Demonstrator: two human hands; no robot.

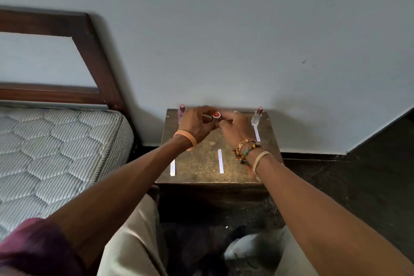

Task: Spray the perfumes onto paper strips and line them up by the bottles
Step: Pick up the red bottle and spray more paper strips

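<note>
A person's two hands meet over the back of a small wooden desk (201,163) set against a pale wall (224,29). The left hand (197,123) and right hand (235,126) both curl their fingers round the middle perfume bottle (216,116), whose pink cap top shows between them near the desk's rear edge. Which hand bears on the cap and which on the glass cannot be told.

Two more bottles stand upright at the rear corners: the left perfume bottle (181,114), partly hidden behind the left hand, and the right perfume bottle (257,117), clear glass with a rose cap.

Three white paper strips lie flat on the desk, each pointing towards the wall. The right strip (257,133) lies just in front of the right bottle. The middle strip (220,161) and the left strip (172,167) lie nearer the front edge, apart from the bottles.

An orange wristband (187,138) circles the left wrist; beaded bracelets (245,149) and a cream band (261,159) sit on the right. A quilted mattress (56,145) and dark wooden headboard (94,51) fill the left side.
</note>
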